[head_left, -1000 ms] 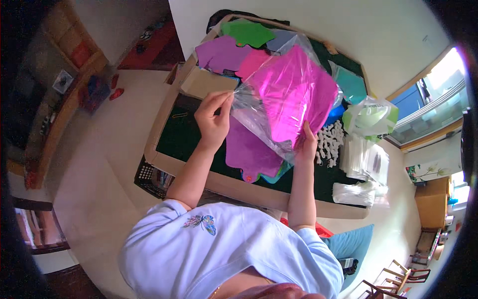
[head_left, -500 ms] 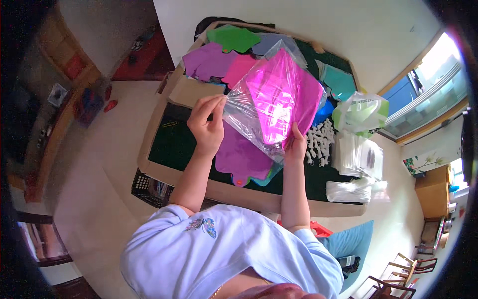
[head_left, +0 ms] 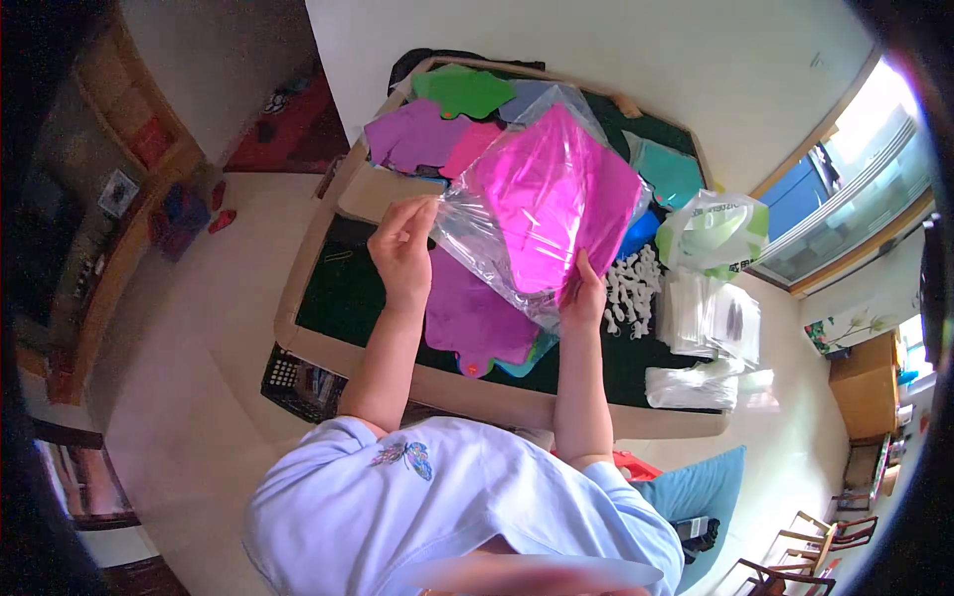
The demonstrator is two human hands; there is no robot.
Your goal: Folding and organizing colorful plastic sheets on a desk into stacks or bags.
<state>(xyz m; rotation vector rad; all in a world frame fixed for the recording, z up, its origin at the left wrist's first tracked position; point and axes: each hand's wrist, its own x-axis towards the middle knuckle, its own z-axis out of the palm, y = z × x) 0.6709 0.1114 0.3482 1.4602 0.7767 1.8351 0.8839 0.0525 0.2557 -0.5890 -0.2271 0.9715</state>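
A bright magenta flat piece (head_left: 542, 199) sits mostly inside a clear plastic bag (head_left: 475, 238), held up over the table. Fingertips of my left hand (head_left: 402, 260) are closed in a pinch on the bag's gathered left edge, drawing it taut. At the lower right, my right hand (head_left: 582, 296) grips the magenta piece with its thumb on top; its other fingers are mostly hidden behind. Below the bag lies a purple flat piece (head_left: 479, 320) with a scalloped edge, and part of a teal one (head_left: 532, 360) shows under it.
Green (head_left: 465, 91), purple (head_left: 417, 134) and teal pieces (head_left: 668, 171) lie around the dark green tabletop (head_left: 358, 293). On the right are white cord-like bundles (head_left: 633, 290), stacked clear bags (head_left: 708, 316) and a green-white plastic bag (head_left: 715, 233). A black crate (head_left: 303, 377) stands below left.
Both hands and the bag have shifted slightly left and down in view. The bag has tilted a little, so its glare differs. Both grips stay the same.
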